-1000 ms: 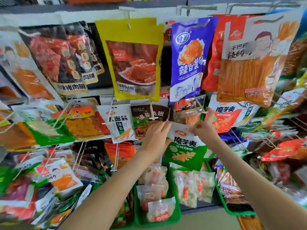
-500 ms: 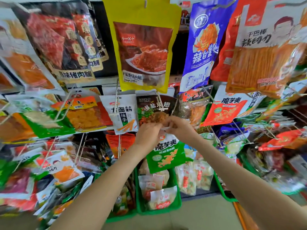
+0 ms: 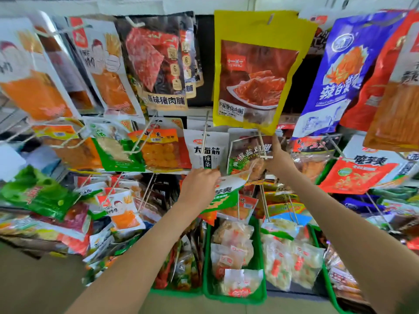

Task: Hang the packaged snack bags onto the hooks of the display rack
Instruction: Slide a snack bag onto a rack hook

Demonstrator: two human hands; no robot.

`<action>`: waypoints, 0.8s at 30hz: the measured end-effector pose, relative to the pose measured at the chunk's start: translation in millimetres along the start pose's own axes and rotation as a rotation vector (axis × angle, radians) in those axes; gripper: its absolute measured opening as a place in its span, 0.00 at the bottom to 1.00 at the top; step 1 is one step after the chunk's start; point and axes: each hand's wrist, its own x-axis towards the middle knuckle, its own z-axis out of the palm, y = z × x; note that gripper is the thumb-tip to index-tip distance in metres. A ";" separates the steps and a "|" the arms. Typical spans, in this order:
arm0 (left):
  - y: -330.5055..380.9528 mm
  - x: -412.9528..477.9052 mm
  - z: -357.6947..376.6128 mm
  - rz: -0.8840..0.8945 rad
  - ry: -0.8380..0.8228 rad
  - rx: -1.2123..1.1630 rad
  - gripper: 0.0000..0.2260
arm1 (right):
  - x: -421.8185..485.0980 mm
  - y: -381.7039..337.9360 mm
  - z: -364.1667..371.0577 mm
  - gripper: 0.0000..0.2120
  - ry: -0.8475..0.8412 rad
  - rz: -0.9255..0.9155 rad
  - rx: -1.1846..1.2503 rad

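A person's left hand (image 3: 199, 184) pinches the top edge of a green-and-white snack bag (image 3: 226, 193) and holds it up in front of a wall of hanging snacks. The bag is tilted, its upper corner reaching toward the right hand (image 3: 277, 160). That hand is at the tip of a wire hook (image 3: 260, 143), its index finger straight up and close to the bottom edge of a yellow bag (image 3: 258, 71) overhead (whether the other fingers grip the hook or the bag's corner cannot be told). The green-and-white snack bag sits just below and left of the hook's tip, between the two hands.

A dark bag (image 3: 244, 155) with a green band already hangs on that hook, and a white bag (image 3: 205, 150) with black lettering hangs just to its left. Farther out, a blue bag (image 3: 335, 75) hangs to the right of the yellow one, with a red-and-white bag (image 3: 360, 175) below it and meat-snack packets (image 3: 156, 62) up at the left. Under both forearms, green baskets (image 3: 235, 299) hold clear packets (image 3: 233, 252) of pale snacks.
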 end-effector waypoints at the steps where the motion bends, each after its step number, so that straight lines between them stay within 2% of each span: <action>1: -0.8 -0.7 -2.2 0.006 0.016 0.001 0.04 | 5.1 -2.2 0.0 0.40 -0.021 -0.001 -0.024; 3: -0.1 -2.6 -7.2 0.021 0.042 0.008 0.05 | 15.3 -5.6 0.1 0.38 -0.005 -0.001 -0.054; 7: 1.1 -8.8 -11.1 0.082 0.091 0.017 0.09 | 15.6 -7.2 -0.5 0.19 0.103 -0.046 -0.085; 9: 0.7 -13.6 -6.8 0.099 0.110 0.029 0.08 | 6.4 -7.3 -2.5 0.13 0.170 -0.060 -0.029; 20: 22.6 -23.8 18.5 0.122 0.001 -0.028 0.06 | -55.5 -1.1 -11.8 0.04 0.187 -0.080 0.235; 24: 34.3 -22.6 21.5 0.147 0.050 -0.005 0.04 | -79.2 -4.1 -12.8 0.05 0.121 -0.150 0.138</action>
